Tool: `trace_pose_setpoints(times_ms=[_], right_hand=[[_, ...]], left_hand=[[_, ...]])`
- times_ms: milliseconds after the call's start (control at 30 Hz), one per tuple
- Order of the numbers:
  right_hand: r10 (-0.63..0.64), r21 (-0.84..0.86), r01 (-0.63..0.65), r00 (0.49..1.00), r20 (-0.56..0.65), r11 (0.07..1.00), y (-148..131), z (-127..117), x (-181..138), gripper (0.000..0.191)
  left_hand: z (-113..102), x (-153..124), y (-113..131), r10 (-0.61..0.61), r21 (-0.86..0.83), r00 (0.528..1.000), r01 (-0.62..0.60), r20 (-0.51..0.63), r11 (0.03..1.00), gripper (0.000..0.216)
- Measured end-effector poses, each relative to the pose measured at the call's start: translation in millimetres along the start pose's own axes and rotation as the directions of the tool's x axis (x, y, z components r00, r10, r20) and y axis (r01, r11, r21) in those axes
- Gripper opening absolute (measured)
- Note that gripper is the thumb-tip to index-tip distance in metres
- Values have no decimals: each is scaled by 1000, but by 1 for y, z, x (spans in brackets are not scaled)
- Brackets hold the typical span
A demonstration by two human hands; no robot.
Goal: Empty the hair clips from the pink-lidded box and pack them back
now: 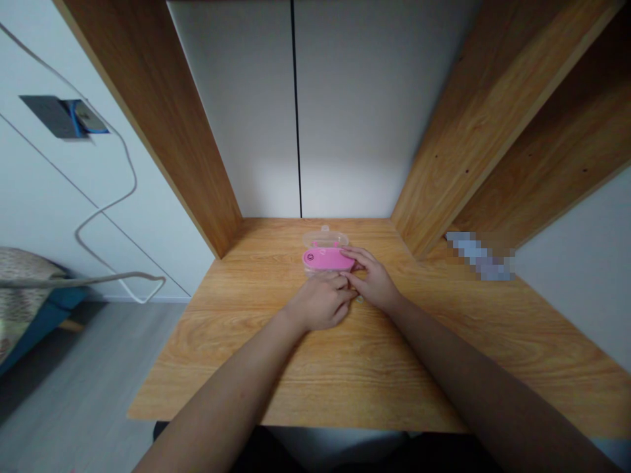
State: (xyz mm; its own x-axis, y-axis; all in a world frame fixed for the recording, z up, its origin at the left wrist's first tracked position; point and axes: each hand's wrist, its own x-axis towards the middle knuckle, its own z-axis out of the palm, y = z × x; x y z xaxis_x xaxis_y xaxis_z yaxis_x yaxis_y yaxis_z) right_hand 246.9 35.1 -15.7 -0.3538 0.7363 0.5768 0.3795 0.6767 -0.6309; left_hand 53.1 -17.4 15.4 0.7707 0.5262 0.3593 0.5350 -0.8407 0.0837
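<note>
A flat pink piece with rounded ends (323, 258) lies on the wooden desk, with a small dark round mark near its left end. It sits in a clear plastic case, whose transparent lid (325, 238) stands open behind it. My right hand (372, 279) grips the pink piece's right end, fingers on top and thumb toward the front. My left hand (323, 302) is at the case's front edge, its fingers curled in close to my right thumb; what they hold, if anything, is hidden. Just beside those fingertips shows a small pale round thing (359, 299), too small to name.
The wooden desk (355, 381) runs between upright wooden panels (473, 131), with white panels (355, 112) at the back. At the right lies a blurred pale object (478, 256). A white cable (131, 164) hangs at the left, near an open wall socket (64, 117).
</note>
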Motion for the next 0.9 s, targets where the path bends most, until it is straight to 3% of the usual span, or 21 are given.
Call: trace_pose_setpoints(times_ms=[300,900], right_hand=[[35,-14,-35,999,-13,999,-1,1,0,48],[24,33,-24,1000,-13,999,1,2,0,43]], left_hand=[[9,5,12,17,72,1000,-18,22,997,31],[-3,-3,-4,-29,38,996,25,86,999,19]])
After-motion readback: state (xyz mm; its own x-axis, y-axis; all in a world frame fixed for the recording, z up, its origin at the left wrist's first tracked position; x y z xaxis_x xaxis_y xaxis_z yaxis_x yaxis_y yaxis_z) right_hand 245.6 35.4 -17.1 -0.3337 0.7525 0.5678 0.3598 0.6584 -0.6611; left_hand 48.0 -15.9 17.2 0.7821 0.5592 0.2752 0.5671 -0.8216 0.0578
